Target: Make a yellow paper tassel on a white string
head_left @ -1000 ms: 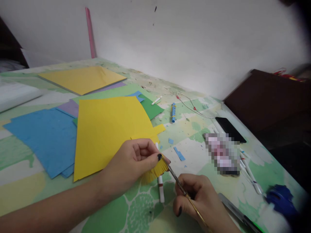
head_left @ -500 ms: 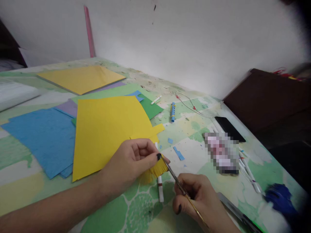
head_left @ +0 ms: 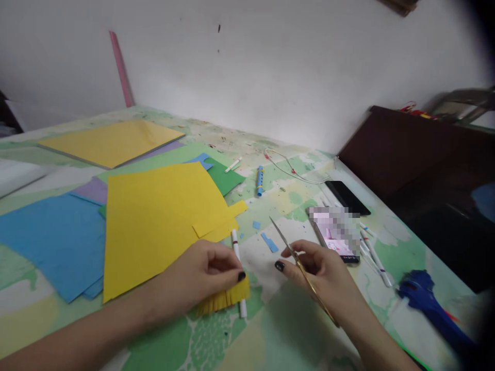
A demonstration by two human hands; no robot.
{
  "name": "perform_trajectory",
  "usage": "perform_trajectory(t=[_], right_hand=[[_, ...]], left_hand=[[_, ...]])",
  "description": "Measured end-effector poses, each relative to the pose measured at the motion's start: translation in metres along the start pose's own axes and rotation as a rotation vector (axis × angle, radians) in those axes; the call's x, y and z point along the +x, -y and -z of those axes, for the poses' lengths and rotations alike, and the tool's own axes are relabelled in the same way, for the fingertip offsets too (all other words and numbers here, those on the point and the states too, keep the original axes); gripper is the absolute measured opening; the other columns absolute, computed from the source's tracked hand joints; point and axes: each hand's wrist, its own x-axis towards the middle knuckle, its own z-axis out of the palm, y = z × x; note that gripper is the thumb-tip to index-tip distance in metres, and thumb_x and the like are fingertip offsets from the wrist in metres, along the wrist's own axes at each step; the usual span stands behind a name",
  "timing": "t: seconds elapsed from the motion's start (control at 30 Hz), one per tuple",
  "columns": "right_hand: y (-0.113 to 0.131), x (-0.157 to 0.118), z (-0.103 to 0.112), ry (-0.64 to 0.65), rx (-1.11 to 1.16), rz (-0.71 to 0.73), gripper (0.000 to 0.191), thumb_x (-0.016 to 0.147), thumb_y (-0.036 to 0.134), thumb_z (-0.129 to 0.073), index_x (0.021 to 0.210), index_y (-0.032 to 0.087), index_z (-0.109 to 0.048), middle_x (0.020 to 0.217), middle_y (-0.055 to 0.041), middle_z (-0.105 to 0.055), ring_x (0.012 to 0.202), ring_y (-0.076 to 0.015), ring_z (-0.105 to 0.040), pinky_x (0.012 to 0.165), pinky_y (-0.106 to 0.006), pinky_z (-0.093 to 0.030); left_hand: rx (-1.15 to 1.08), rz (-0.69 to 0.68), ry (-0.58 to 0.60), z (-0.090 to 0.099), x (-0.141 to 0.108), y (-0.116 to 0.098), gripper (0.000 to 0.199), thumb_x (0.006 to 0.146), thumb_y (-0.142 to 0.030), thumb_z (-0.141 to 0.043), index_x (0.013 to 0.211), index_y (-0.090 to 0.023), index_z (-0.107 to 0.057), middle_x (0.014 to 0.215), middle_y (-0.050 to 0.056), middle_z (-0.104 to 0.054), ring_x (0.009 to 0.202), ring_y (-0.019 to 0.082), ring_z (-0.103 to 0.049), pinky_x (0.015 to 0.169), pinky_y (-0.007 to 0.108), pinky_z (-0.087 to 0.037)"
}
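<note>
Between the thumb and fingers of my left hand [head_left: 211, 273] is a fringed yellow paper strip [head_left: 228, 299], its cut edge hanging toward me. My right hand [head_left: 319, 273] grips a pair of gold-handled scissors [head_left: 296, 257], whose blades look closed and point up and to the left, apart from the strip. A white marker [head_left: 243, 308] lies on the table partly behind my left hand and the strip. Under my left wrist spreads a large yellow paper sheet [head_left: 162, 216], with small yellow pieces [head_left: 216, 226] at its right corner.
Blue paper sheets [head_left: 50, 237] lie left, a yellow stack [head_left: 112, 141] behind. A rolled blue paper tube [head_left: 260, 180], blue scraps [head_left: 269, 242], a lit phone [head_left: 334, 237], a dark phone [head_left: 348, 197], markers [head_left: 377, 263] and a blue glue gun [head_left: 425, 296] occupy the right side.
The scissors have come away from the fringed strip, and my right hand has lifted up slightly. My left hand still holds the strip, now lower in view. The camera view has shifted.
</note>
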Motion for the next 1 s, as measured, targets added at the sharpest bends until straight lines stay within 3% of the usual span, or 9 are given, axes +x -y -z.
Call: perform_trajectory(t=[0.13,0.3,0.53,0.67,0.8,0.87,1.0], right_hand=[[-0.004,0.006,0.004,-0.166,-0.232,0.076,0.024,0.074,0.038,-0.062,0.088,0.019,-0.062,0.051,0.0061,-0.042,0.049,-0.0118,-0.038,0.048,-0.024,-0.026],[-0.002,0.012,0.011,-0.284,-0.475,0.097,0.015,0.076,0.033,-0.058,0.079,0.020,-0.066,0.051,0.0036,-0.049,0.052,-0.0140,-0.045,0.050,-0.025,-0.028],[-0.009,0.019,0.013,-0.262,-0.541,0.145,0.017,0.078,0.021,-0.055,0.090,0.017,-0.067,0.071,-0.0041,-0.067,0.062,-0.0175,-0.057,0.055,-0.025,-0.030],[-0.014,0.022,0.009,-0.234,-0.570,0.212,0.017,0.076,0.012,-0.055,0.089,0.014,-0.065,0.076,-0.0069,-0.067,0.069,-0.0188,-0.059,0.058,-0.024,-0.031],[-0.015,0.024,0.009,-0.229,-0.571,0.257,0.020,0.075,0.009,-0.055,0.091,0.013,-0.066,0.075,-0.0070,-0.067,0.068,-0.0185,-0.058,0.058,-0.023,-0.031],[-0.014,0.024,0.009,-0.229,-0.568,0.273,0.021,0.073,0.007,-0.055,0.089,0.013,-0.066,0.074,-0.0066,-0.067,0.067,-0.0183,-0.058,0.058,-0.023,-0.031],[-0.014,0.024,0.008,-0.235,-0.553,0.291,0.021,0.069,0.007,-0.055,0.084,0.014,-0.067,0.071,-0.0054,-0.066,0.065,-0.0176,-0.057,0.057,-0.023,-0.032]], left_hand=[[0.281,-0.101,-0.019,-0.005,-0.002,0.006,0.016,0.075,-0.030,-0.060,0.073,-0.016,-0.069,0.065,0.001,-0.066,0.058,0.012,-0.057,0.052,0.019,-0.039],[0.284,-0.117,-0.108,0.004,0.003,0.007,0.016,0.074,-0.028,-0.062,0.082,-0.016,-0.069,0.078,0.004,-0.072,0.072,0.017,-0.066,0.065,0.024,-0.050],[0.262,-0.141,-0.208,0.015,0.010,0.007,0.022,0.078,-0.033,-0.055,0.087,-0.015,-0.064,0.074,0.005,-0.072,0.069,0.019,-0.069,0.065,0.029,-0.055],[0.449,-0.197,-0.435,0.024,0.012,0.006,0.023,0.081,-0.033,-0.049,0.086,-0.016,-0.062,0.077,0.007,-0.070,0.070,0.020,-0.066,0.068,0.034,-0.052],[0.680,-0.255,-0.638,0.041,0.018,0.009,0.025,0.074,-0.033,-0.058,0.091,-0.016,-0.060,0.097,0.012,-0.064,0.096,0.029,-0.058,0.086,0.043,-0.043],[0.755,-0.245,-0.641,0.048,0.021,0.013,0.026,0.070,-0.035,-0.063,0.089,-0.017,-0.059,0.097,0.011,-0.064,0.097,0.030,-0.057,0.084,0.042,-0.044],[0.815,-0.196,-0.565,0.052,0.025,0.018,0.021,0.075,-0.032,-0.063,0.089,-0.017,-0.060,0.089,0.006,-0.065,0.085,0.022,-0.060,0.074,0.035,-0.047]])
